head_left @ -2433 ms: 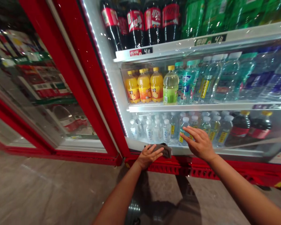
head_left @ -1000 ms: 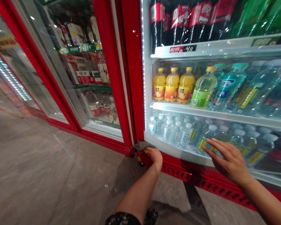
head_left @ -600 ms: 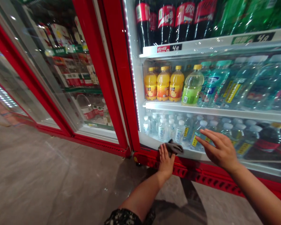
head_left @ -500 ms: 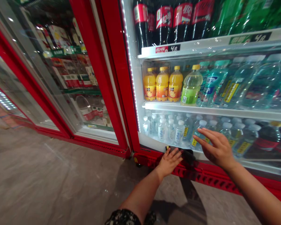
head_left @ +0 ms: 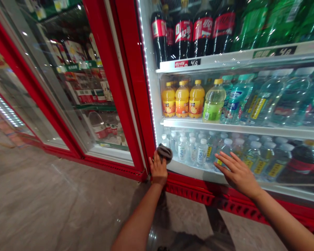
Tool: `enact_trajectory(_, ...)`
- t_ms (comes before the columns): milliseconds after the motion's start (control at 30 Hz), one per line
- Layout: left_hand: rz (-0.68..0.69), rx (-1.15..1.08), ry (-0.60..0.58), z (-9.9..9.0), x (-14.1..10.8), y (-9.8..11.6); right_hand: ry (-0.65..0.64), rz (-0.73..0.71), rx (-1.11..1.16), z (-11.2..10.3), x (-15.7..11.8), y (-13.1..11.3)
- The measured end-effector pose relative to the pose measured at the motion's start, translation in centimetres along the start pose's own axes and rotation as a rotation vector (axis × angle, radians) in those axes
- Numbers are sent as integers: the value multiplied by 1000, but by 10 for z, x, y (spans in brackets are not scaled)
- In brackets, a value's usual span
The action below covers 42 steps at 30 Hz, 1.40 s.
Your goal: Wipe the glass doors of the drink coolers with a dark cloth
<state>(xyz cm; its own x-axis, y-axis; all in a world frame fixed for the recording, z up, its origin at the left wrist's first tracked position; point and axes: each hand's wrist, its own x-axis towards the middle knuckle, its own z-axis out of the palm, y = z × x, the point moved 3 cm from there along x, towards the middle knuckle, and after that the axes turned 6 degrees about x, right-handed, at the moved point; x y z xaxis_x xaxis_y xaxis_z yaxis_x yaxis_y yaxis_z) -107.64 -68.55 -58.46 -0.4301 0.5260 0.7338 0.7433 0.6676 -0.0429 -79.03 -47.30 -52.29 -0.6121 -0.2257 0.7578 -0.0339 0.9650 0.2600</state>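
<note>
In the head view my left hand (head_left: pixel 158 171) is at the lower left corner of the red-framed fridge door (head_left: pixel 132 69). Its fingers are on a bunched dark grey cloth (head_left: pixel 164 153), which lies against the glass beside the frame. Further right, my right hand (head_left: pixel 238 172) is held up with fingers stretched out and nothing in them. It is at the lower glass, in front of the small water bottles (head_left: pixel 202 151); whether the palm touches the glass I cannot tell.
Behind the glass stand cola bottles (head_left: pixel 183 36), orange juice bottles (head_left: pixel 181 101) and large water bottles (head_left: pixel 295 96) on white shelves. To the left is another fridge (head_left: pixel 94 104) with packaged goods. A red vented base (head_left: pixel 199 197) runs along the grey floor (head_left: pixel 42 205).
My left hand has moved left and slightly up along the bottom of the door, taking the dark cloth to the corner. My right hand has stayed nearly in place. The view has shifted slightly.
</note>
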Motion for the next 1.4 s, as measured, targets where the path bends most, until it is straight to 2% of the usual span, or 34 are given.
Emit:
enact_trajectory(33, -160, 11, 45, -5, 15, 3, 8, 3, -6, 0, 2, 0)
enact_trajectory(100, -276, -41, 131, -16, 46, 26, 42, 12, -15, -2, 10, -2)
enact_trajectory(133, -284, -97, 183, -22, 60, 42, 62, 22, -16, -4, 16, -4)
enact_trajectory(167, -240, -151, 220, -29, 72, 62, 84, 35, -18, -5, 21, -6)
enact_trajectory(233, -43, -238, 228, -42, 87, 109, 129, 67, -21, -7, 32, -10)
enact_trajectory(300, 118, -327, 160, -52, 91, 153, 174, 96, -13, -8, 40, -14)
enact_trajectory(333, 151, -376, 123, -57, 89, 170, 195, 113, 1, -7, 42, -15)
enact_trajectory(400, 162, -454, 58, -65, 84, 193, 234, 171, 48, -6, 45, -14)
enact_trajectory(467, 169, -518, 11, -73, 78, 202, 264, 269, 94, -5, 48, -10)
enact_trajectory(567, 275, -638, -50, -82, 70, 200, 273, 399, 107, -8, 57, -2)
enact_trajectory(667, 387, -772, -76, -89, 67, 192, 292, 482, 5, -16, 76, 4)
enact_trajectory(767, 327, -807, 10, -94, 73, 176, 291, 510, -129, -18, 87, 5)
enact_trajectory(833, 228, -738, 111, -96, 80, 161, 239, 455, -190, -15, 79, 6)
enact_trajectory(900, 177, -600, 187, -95, 85, 146, 159, 346, -221, -13, 56, 11)
enact_trajectory(1000, 152, -353, 187, -88, 89, 127, 87, 215, -223, -20, 16, 29)
enact_trajectory(1100, 130, -181, 115, -75, 90, 114, 243, 364, -286, -39, 10, 51)
enact_trajectory(1167, 152, -135, 77, -68, 90, 109, 346, 523, -326, -44, 30, 55)
enact_trajectory(1233, 182, -125, 53, -63, 90, 106, 320, 569, -323, -35, 53, 46)
enact_trajectory(1300, 201, -125, 34, -60, 90, 102, 194, 445, -287, -15, 63, 28)
enact_trajectory(1400, 220, -121, 5, -58, 90, 98, 53, 186, -232, 8, 39, 10)
